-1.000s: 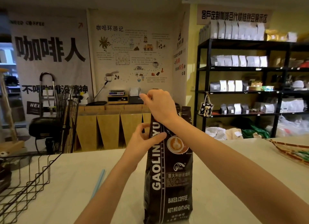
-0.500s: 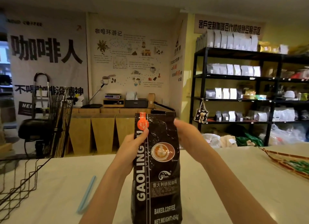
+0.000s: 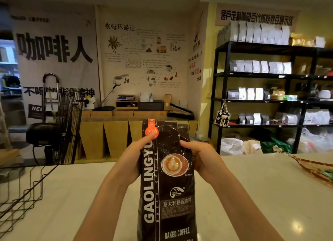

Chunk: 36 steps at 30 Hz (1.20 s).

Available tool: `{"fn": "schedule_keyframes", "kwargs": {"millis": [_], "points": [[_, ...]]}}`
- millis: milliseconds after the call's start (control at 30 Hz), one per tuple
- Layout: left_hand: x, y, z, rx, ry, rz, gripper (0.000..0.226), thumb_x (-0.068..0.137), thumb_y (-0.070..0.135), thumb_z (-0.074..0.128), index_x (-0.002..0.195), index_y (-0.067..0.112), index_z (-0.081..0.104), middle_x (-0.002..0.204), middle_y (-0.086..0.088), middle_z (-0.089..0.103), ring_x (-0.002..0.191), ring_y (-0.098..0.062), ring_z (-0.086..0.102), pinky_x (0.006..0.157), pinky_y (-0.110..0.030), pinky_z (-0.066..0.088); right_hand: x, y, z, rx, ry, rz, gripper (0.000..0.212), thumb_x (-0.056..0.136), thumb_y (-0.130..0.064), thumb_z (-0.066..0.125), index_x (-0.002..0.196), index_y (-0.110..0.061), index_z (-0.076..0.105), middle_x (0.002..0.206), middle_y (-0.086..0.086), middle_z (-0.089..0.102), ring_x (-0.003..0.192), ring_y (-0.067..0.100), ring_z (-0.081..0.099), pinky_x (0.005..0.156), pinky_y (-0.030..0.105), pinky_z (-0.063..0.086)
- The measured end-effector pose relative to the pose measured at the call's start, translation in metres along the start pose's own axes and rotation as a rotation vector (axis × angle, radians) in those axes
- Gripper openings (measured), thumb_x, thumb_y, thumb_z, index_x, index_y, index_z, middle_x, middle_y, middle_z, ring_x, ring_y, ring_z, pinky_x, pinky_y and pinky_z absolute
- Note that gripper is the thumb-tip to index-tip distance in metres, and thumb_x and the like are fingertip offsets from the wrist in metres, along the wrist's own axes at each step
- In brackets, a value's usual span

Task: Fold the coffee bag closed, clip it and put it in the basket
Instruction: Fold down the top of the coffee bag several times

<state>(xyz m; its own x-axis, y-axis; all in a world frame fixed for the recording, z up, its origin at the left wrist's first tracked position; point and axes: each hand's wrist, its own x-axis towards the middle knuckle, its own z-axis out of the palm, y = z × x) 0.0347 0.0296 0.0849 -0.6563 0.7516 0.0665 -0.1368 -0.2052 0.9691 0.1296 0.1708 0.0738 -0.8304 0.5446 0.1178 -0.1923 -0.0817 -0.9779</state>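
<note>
The right hand (image 3: 200,159) has come down from the top of the coffee bag (image 3: 167,183) and is now holding the bag's right side. The bag's top edge, hidden under that hand a second ago, is showing again.

The coffee bag is black and tall. It is standing upright in the middle of the view, over the pale counter (image 3: 252,195). Its bottom is cut off by the edge of the view, so it is not clear if it is sitting on the counter. Big white letters are running up its left side, and a picture of a coffee cup is sitting in the middle of its front.

The left hand (image 3: 131,161) is holding the left side of the bag. Its thumb is pointing up and touching the orange clip (image 3: 151,130). The clip is sitting on the top left corner of the bag. The top of the bag is looking flat and crinkled.

Both hands are wrapped around the bag, one on each side, with the bag between them.

A wire basket (image 3: 21,192) is sitting on the counter far to the left, well apart from the bag. The edge of a woven tray (image 3: 317,168) is showing on the far right.

Behind the counter, black shelves (image 3: 266,75) are holding rows of white and grey bags. Big posters (image 3: 142,57) with drawings and writing are hanging on the back wall.
</note>
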Motion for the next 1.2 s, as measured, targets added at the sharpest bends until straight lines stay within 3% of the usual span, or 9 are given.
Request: {"fn": "schedule_keyframes", "kwargs": {"millis": [133,233,533,633,733,967,1067,1133,1200], "points": [[-0.003,0.005,0.005,0.092,0.111,0.133,0.021,0.073,0.026,0.069,0.087,0.011,0.066,0.072,-0.007,0.075,0.067,-0.022,0.072,0.064,-0.033,0.054,-0.005,-0.002,0.003,-0.041,-0.046,-0.074,0.012,0.076,-0.019,0.067,0.077,-0.009,0.073,0.081,0.012,0.072,0.076,0.026,0.066,0.074,0.033,0.051],[-0.006,0.007,0.011,0.121,0.193,0.244,0.017,0.070,0.023,0.072,0.079,0.011,0.066,0.072,-0.009,0.073,0.066,-0.023,0.072,0.063,-0.035,0.056,-0.010,-0.005,0.003,-0.067,-0.106,-0.116,0.021,0.068,-0.032,0.068,0.073,-0.013,0.075,0.079,0.006,0.076,0.074,0.021,0.070,0.073,0.031,0.055],[-0.010,0.006,0.018,0.173,0.262,0.296,0.014,0.077,0.022,0.067,0.067,0.013,0.065,0.066,-0.006,0.071,0.070,-0.023,0.070,0.068,-0.037,0.055,-0.019,-0.009,0.008,-0.044,-0.089,-0.110,0.025,0.058,-0.038,0.070,0.068,-0.015,0.070,0.071,0.001,0.076,0.070,0.017,0.071,0.069,0.027,0.057],[-0.009,0.005,0.018,0.185,0.258,0.281,0.014,0.080,0.023,0.064,0.073,0.010,0.065,0.069,-0.008,0.070,0.067,-0.021,0.069,0.060,-0.032,0.054,-0.022,-0.009,0.012,-0.102,-0.028,-0.175,0.013,0.073,-0.024,0.070,0.064,-0.015,0.069,0.063,0.000,0.074,0.059,0.014,0.070,0.057,0.020,0.056],[-0.007,0.005,0.016,0.178,0.232,0.241,0.013,0.082,0.022,0.061,0.081,0.010,0.064,0.077,-0.010,0.071,0.072,-0.024,0.069,0.067,-0.035,0.055,-0.019,-0.007,0.015,-0.086,0.053,-0.174,0.014,0.076,-0.017,0.069,0.063,-0.013,0.067,0.057,-0.001,0.071,0.051,0.013,0.068,0.051,0.021,0.056],[-0.002,0.001,0.017,0.158,0.280,0.239,0.029,0.085,0.022,0.056,0.114,0.017,0.054,0.112,-0.012,0.066,0.094,-0.023,0.066,0.081,-0.039,0.053,-0.012,0.003,0.017,-0.015,0.057,-0.135,0.014,0.077,-0.021,0.069,0.066,-0.012,0.069,0.069,0.007,0.074,0.061,0.019,0.070,0.062,0.028,0.057],[-0.008,0.002,0.023,0.578,0.487,0.521,0.066,0.083,0.025,0.059,0.140,0.026,0.024,0.143,-0.003,0.040,0.124,-0.012,0.041,0.101,-0.029,0.034,-0.011,0.001,0.013,-0.078,0.014,-0.155,0.015,0.079,-0.028,0.066,0.070,-0.016,0.069,0.077,0.005,0.075,0.068,0.017,0.071,0.067,0.025,0.056],[-0.013,0.004,0.032,0.975,0.562,0.824,0.062,0.083,0.033,0.056,0.138,0.023,0.029,0.148,-0.001,0.031,0.135,-0.012,0.026,0.106,-0.025,0.019,-0.011,0.001,0.009,-0.093,-0.038,-0.153,0.016,0.080,-0.030,0.064,0.071,-0.018,0.070,0.077,0.005,0.075,0.070,0.018,0.071,0.068,0.026,0.055],[-0.004,0.016,0.046,1.261,0.431,0.949,0.053,0.085,0.044,0.047,0.133,0.024,0.039,0.146,0.001,0.034,0.137,-0.014,0.022,0.109,-0.030,0.017,-0.012,-0.001,0.008,-0.104,-0.087,-0.171,0.018,0.080,-0.030,0.063,0.067,-0.018,0.070,0.071,0.004,0.074,0.066,0.018,0.070,0.066,0.027,0.054]]}}
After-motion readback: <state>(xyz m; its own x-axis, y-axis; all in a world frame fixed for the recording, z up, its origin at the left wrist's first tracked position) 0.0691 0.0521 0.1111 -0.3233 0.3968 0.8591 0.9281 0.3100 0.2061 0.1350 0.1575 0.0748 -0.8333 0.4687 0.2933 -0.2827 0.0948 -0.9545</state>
